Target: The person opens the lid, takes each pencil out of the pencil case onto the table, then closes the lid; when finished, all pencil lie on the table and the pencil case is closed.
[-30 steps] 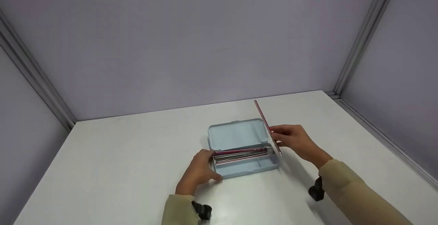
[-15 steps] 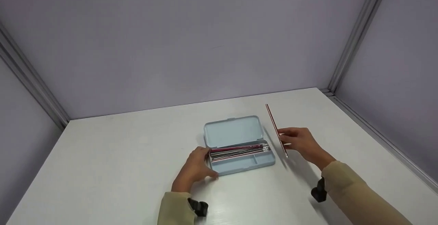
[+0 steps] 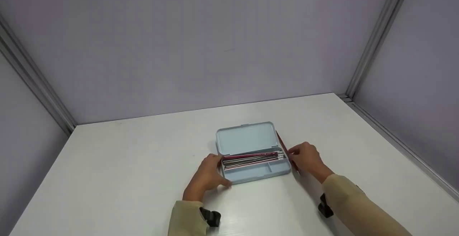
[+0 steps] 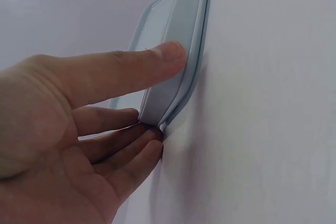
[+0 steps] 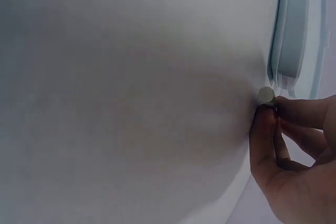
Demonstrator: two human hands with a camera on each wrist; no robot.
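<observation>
A: Biggest thing first: what does everything sit on?

B: A white table [image 3: 125, 178], closed in by pale lilac walls [image 3: 179, 42] with metal corner strips

A: And on it?

B: A light blue pencil case [image 3: 260, 173], open, near the middle. Its lid [image 3: 246, 138] lies folded back on the far side. The long back compartment holds a row of pencils [image 3: 251, 158], a red one at the rear and striped ones in front, silver ferrules pointing to the person's right. The narrower front compartments look bare as far as I can tell

A: Where are the hands?

B: The left hand [image 3: 207, 178] is at the case's left end. In the left wrist view the thumb [image 4: 131, 69] lies straight along the case's front wall and the other fingers [image 4: 123, 140] curl against its corner, so it steadies the case rather than clasps it

A: The right?

B: The right hand [image 3: 304, 159] is just beside the case's right end, fingers curled, pinching a red pencil [image 3: 281, 143] that lies along that end, close to the table. The right wrist view shows its pale butt end [image 5: 266, 95] between the fingertips [image 5: 265, 124]
</observation>
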